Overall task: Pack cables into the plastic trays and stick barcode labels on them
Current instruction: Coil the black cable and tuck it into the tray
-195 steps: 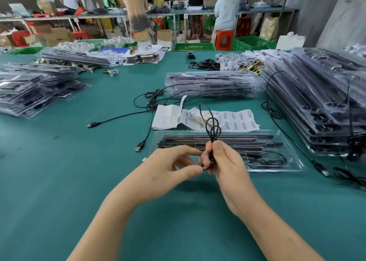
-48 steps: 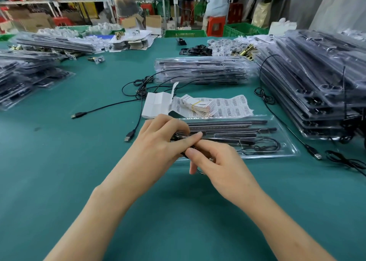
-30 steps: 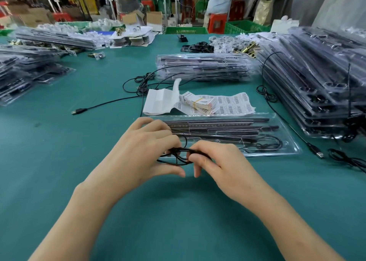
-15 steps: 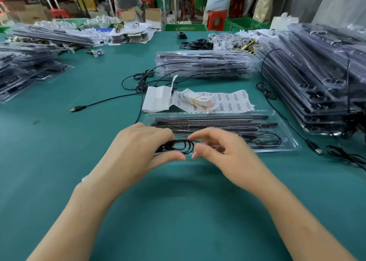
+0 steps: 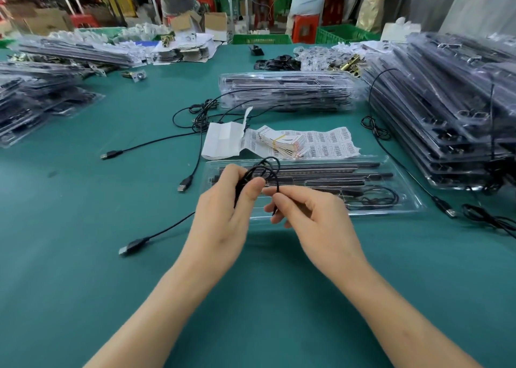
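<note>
My left hand (image 5: pixel 223 216) grips a coiled black cable (image 5: pixel 265 169) just above the near left end of a clear plastic tray (image 5: pixel 405 200). My right hand (image 5: pixel 312 216) pinches a strand of the same cable beside it. The cable's loose end runs left across the table to a USB plug (image 5: pixel 131 247). The tray holds long black strips and another coiled cable (image 5: pixel 374 197) at its right end. Barcode label sheets (image 5: pixel 321 144) lie just behind the tray.
Stacks of filled trays stand at the right (image 5: pixel 446 116), behind the labels (image 5: pixel 284 91) and at the left (image 5: pixel 42 107). Loose black USB cables (image 5: pixel 195 116) lie on the green table, also at the right edge (image 5: pixel 446 208). People stand at benches beyond.
The cable, held flat low over the tray half a second ago, now stands up as loops between my hands. Its USB end has dropped out and lies on the table to the left.
</note>
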`<state>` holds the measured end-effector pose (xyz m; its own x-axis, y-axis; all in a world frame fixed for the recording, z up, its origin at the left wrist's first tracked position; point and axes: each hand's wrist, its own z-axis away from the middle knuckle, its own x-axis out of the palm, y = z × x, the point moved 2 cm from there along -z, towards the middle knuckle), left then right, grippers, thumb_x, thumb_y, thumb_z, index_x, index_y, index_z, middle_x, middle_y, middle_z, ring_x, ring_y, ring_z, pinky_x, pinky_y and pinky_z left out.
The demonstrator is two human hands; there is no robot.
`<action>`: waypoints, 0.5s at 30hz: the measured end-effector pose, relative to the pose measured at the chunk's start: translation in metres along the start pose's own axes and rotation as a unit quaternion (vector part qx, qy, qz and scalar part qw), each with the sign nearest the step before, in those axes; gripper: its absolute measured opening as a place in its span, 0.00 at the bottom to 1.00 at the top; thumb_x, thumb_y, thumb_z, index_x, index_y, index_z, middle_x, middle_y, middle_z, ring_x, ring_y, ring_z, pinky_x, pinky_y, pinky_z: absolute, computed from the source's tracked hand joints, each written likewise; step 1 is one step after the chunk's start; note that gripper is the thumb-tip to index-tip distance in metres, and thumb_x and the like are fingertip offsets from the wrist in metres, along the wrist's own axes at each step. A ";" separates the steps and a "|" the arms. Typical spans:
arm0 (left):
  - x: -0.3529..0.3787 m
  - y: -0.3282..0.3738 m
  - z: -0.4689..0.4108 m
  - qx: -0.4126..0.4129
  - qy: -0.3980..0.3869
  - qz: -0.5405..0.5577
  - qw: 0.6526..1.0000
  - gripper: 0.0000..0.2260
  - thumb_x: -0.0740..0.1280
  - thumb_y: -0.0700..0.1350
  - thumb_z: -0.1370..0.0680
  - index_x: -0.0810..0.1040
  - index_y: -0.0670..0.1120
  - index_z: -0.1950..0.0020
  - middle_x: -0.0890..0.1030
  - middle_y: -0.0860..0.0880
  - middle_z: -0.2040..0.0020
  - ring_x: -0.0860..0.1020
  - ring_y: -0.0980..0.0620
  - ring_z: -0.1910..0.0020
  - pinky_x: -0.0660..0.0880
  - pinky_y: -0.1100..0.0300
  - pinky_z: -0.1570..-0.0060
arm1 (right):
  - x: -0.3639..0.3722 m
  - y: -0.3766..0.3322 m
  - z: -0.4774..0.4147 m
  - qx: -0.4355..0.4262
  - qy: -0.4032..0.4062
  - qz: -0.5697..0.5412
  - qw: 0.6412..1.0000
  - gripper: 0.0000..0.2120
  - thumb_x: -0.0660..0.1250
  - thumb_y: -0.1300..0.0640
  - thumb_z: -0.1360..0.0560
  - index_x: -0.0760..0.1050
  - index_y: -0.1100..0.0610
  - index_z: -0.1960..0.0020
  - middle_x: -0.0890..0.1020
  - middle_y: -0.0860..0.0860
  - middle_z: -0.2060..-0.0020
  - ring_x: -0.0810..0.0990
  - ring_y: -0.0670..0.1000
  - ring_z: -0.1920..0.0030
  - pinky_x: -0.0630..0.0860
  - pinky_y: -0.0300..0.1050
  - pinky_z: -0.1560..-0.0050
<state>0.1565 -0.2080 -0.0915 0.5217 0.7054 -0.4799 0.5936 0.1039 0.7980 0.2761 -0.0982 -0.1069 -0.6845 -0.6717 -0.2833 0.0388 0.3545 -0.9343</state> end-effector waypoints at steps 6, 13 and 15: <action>0.024 0.003 0.004 -0.021 0.022 -0.005 1.000 0.08 0.60 0.49 0.15 0.74 0.47 0.51 0.75 0.52 0.53 0.71 0.52 0.52 0.66 0.60 0.50 | 0.011 -0.004 0.004 -0.049 0.029 0.121 0.991 0.13 0.65 0.56 0.17 0.78 0.53 0.60 0.76 0.46 0.61 0.76 0.48 0.58 0.68 0.36 0.59; 0.007 0.001 -0.001 0.007 0.011 -0.044 0.999 0.12 0.63 0.59 0.20 0.79 0.53 0.52 0.78 0.54 0.58 0.75 0.50 0.55 0.73 0.47 0.52 | 0.003 -0.003 0.000 -0.015 0.033 0.070 0.997 0.15 0.63 0.53 0.16 0.77 0.50 0.62 0.77 0.46 0.67 0.74 0.45 0.65 0.67 0.36 0.63; 0.005 -0.001 -0.002 -0.003 -0.021 0.022 1.000 0.11 0.64 0.56 0.19 0.80 0.50 0.51 0.80 0.52 0.59 0.77 0.51 0.58 0.75 0.48 0.55 | 0.001 -0.002 -0.001 0.007 0.019 0.027 0.999 0.14 0.63 0.52 0.16 0.80 0.49 0.59 0.80 0.46 0.66 0.75 0.44 0.66 0.70 0.39 0.63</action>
<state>0.1576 -0.2033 -0.0943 0.5726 0.6795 -0.4587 0.5657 0.0775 0.8210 0.2746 -0.0988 -0.1051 -0.7075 -0.6270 -0.3260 0.0869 0.3807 -0.9206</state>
